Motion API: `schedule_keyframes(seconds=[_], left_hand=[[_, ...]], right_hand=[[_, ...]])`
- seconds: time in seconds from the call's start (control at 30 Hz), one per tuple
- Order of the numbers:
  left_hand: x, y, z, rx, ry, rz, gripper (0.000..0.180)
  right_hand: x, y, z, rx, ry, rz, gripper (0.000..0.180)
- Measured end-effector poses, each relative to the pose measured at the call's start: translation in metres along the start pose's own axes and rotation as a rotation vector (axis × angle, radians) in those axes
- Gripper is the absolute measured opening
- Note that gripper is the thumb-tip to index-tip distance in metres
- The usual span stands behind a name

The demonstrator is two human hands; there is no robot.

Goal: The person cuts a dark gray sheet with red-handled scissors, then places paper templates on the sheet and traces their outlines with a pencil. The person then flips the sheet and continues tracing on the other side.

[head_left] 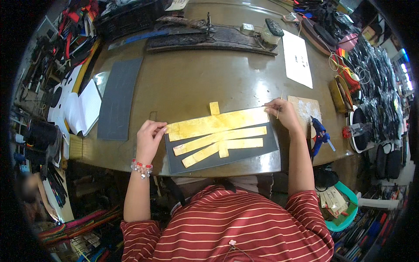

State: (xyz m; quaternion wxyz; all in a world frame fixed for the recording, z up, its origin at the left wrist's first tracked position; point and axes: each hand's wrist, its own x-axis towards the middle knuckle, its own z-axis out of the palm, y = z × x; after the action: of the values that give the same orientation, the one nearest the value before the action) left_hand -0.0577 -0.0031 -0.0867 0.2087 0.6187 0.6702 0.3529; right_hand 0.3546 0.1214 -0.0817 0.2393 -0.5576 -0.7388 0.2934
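A wide yellow strip [214, 123] lies along the far edge of a dark board [246, 158]. Left hand [150, 133] fingertips pinch its left end; right hand [284, 113], holding a thin stick [278, 114], pinches its right.

Broad, flat yellow paper-like strip [218, 124], tilted, along upper edge of dark grey rectangular sheet [238, 154]; two narrower, bent yellow strips [220, 136] lie below.

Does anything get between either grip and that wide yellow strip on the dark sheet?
Nothing visible does: the left grip touches the wide yellow strip at its left end, and the right grip touches its right end. The thin stick at the right grip does not block it.
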Motion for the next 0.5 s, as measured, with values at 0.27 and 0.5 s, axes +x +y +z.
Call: schedule_keyframes(seconds=[0.27,0.5], left_hand=[[0.004,0.004,-0.002,-0.012,-0.017,-0.084,0.015],[0.008,-0.001,-0.003,-0.034,-0.062,-0.091,0.013]], right_hand=[[-0.004,0.001,0.003,0.022,0.063,-0.036,0.018],[-0.005,0.012,0.005,0.101,0.065,0.018,0.022]])
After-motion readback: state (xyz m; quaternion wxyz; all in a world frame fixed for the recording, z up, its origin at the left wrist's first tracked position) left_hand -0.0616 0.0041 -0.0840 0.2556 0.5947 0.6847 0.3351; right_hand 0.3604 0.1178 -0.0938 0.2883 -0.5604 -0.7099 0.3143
